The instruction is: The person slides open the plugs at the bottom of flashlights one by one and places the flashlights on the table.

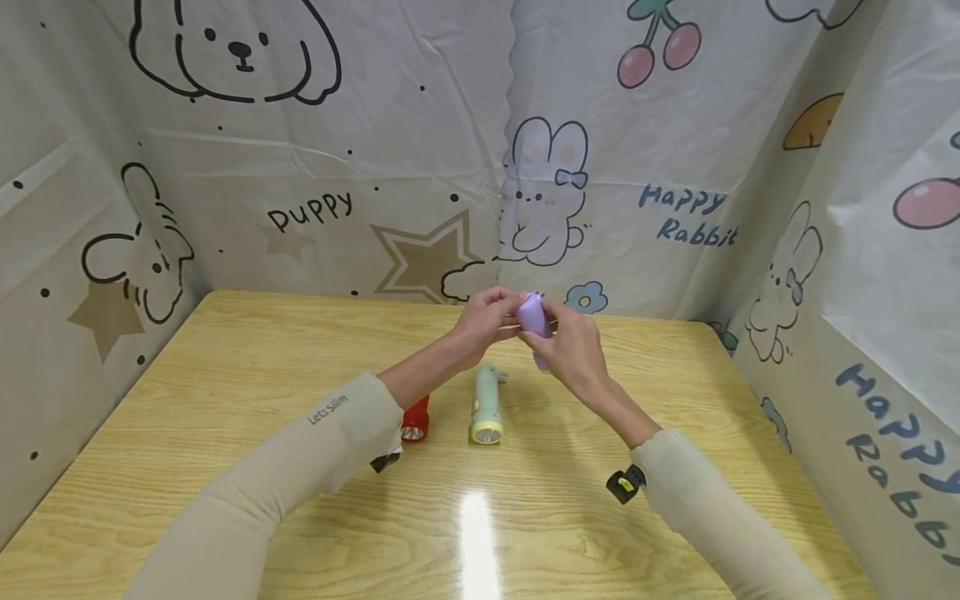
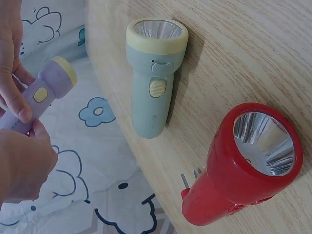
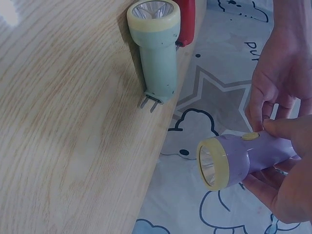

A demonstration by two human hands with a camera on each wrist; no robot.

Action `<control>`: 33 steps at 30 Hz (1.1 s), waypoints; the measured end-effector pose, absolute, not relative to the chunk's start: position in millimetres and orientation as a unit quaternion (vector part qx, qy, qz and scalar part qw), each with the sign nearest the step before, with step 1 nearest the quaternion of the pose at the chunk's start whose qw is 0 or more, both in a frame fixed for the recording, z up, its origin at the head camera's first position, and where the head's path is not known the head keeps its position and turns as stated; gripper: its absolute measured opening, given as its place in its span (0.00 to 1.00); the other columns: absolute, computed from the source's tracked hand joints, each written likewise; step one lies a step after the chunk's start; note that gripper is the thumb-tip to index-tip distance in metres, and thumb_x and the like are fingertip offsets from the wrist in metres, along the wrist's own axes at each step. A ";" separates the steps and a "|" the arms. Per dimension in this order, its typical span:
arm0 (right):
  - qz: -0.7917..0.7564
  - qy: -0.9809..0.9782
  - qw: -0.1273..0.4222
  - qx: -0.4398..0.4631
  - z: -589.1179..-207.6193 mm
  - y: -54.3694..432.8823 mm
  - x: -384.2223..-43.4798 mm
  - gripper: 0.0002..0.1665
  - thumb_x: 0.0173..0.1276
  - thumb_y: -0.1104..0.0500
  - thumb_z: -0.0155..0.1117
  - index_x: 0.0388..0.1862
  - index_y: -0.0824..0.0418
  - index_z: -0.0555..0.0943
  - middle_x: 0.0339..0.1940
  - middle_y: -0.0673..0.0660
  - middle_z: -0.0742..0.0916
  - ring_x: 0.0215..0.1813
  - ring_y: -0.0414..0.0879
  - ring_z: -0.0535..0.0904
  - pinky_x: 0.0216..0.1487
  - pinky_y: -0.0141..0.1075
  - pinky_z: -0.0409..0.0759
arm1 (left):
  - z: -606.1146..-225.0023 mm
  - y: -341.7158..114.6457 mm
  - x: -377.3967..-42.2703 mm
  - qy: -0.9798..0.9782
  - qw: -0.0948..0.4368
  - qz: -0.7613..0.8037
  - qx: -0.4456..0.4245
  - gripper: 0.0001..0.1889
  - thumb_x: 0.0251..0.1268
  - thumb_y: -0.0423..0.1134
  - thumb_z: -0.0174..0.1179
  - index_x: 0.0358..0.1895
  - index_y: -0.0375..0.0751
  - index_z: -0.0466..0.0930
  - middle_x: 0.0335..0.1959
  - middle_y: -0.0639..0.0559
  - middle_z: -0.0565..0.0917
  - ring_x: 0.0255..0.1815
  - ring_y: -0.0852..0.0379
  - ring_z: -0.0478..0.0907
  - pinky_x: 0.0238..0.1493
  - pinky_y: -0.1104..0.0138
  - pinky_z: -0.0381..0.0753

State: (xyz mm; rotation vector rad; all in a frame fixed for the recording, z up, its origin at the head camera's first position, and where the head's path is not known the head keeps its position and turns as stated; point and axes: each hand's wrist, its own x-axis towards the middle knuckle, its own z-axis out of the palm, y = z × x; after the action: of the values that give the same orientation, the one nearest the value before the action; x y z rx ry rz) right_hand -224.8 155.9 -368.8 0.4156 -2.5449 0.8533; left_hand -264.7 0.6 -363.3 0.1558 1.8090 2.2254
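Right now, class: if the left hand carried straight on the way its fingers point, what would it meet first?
The left hand already pinches the purple flashlight. Its fingers point toward the right hand gripping it, so it would probably meet that hand next, though depth is unclear.

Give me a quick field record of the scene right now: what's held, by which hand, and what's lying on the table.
held: purple flashlight, above the table
left hand: pinches its rear end
right hand: grips its body, thumb beside the yellow switch
on table: green flashlight, plug prongs folded out; red flashlight beside it
lamps: none visibly lit
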 end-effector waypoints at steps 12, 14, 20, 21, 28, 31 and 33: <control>0.305 -0.916 0.216 0.149 -369.5 153.9 -224.5 0.21 0.60 0.58 0.78 0.47 0.68 0.83 0.40 0.63 0.88 0.40 0.54 0.84 0.39 0.46 0.86 | -364.8 -0.2 -264.2 0.625 0.131 0.768 0.048 0.11 0.76 0.39 0.56 0.45 0.32 0.76 0.51 0.39 0.78 0.46 0.49 0.80 0.53 0.60 0.83; 0.306 -0.915 0.215 0.149 -369.7 153.7 -224.3 0.21 0.60 0.58 0.78 0.47 0.68 0.83 0.39 0.63 0.88 0.40 0.54 0.84 0.39 0.45 0.86 | -365.0 -0.3 -264.1 0.624 0.132 0.769 0.046 0.11 0.76 0.39 0.57 0.45 0.33 0.76 0.51 0.39 0.79 0.46 0.49 0.80 0.53 0.60 0.83; 0.309 -0.915 0.212 0.151 -370.4 153.4 -223.8 0.20 0.60 0.59 0.78 0.46 0.67 0.83 0.39 0.63 0.88 0.40 0.53 0.84 0.39 0.45 0.86 | -366.1 -0.2 -265.0 0.620 0.136 0.772 0.040 0.10 0.76 0.39 0.57 0.43 0.33 0.76 0.50 0.39 0.79 0.45 0.49 0.80 0.53 0.59 0.83; 0.310 -0.915 0.211 0.151 -370.3 153.3 -223.8 0.20 0.60 0.59 0.78 0.46 0.68 0.83 0.39 0.63 0.88 0.40 0.53 0.84 0.39 0.45 0.86 | -365.7 -0.4 -265.0 0.620 0.137 0.772 0.040 0.10 0.76 0.39 0.57 0.42 0.34 0.76 0.49 0.39 0.79 0.45 0.49 0.80 0.53 0.59 0.83; 0.306 -0.916 0.210 0.149 -369.1 152.6 -224.2 0.20 0.60 0.59 0.78 0.46 0.68 0.83 0.40 0.63 0.88 0.40 0.54 0.85 0.39 0.45 0.86 | -362.5 -1.3 -264.8 0.619 0.143 0.771 0.038 0.09 0.76 0.39 0.57 0.42 0.34 0.76 0.49 0.40 0.79 0.44 0.50 0.80 0.52 0.61 0.84; 0.307 -0.916 0.210 0.150 -369.2 152.5 -224.2 0.20 0.60 0.59 0.78 0.47 0.68 0.83 0.40 0.63 0.88 0.40 0.54 0.85 0.40 0.46 0.87 | -362.0 -1.6 -265.0 0.618 0.145 0.772 0.038 0.09 0.76 0.39 0.57 0.43 0.34 0.76 0.49 0.40 0.79 0.45 0.49 0.80 0.52 0.61 0.84; 0.309 -0.915 0.211 0.153 -369.4 152.5 -224.2 0.20 0.60 0.59 0.78 0.47 0.68 0.83 0.40 0.63 0.88 0.40 0.54 0.85 0.40 0.46 0.87 | -361.8 -1.6 -265.1 0.618 0.146 0.771 0.037 0.09 0.76 0.39 0.57 0.42 0.34 0.76 0.49 0.40 0.79 0.45 0.49 0.81 0.52 0.61 0.84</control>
State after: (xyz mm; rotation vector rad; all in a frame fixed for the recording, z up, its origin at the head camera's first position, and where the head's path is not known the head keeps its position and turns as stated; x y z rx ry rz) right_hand -224.2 152.5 -369.4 0.4249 -2.5432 0.8579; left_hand -265.1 -1.6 -361.8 0.1062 1.7808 2.2216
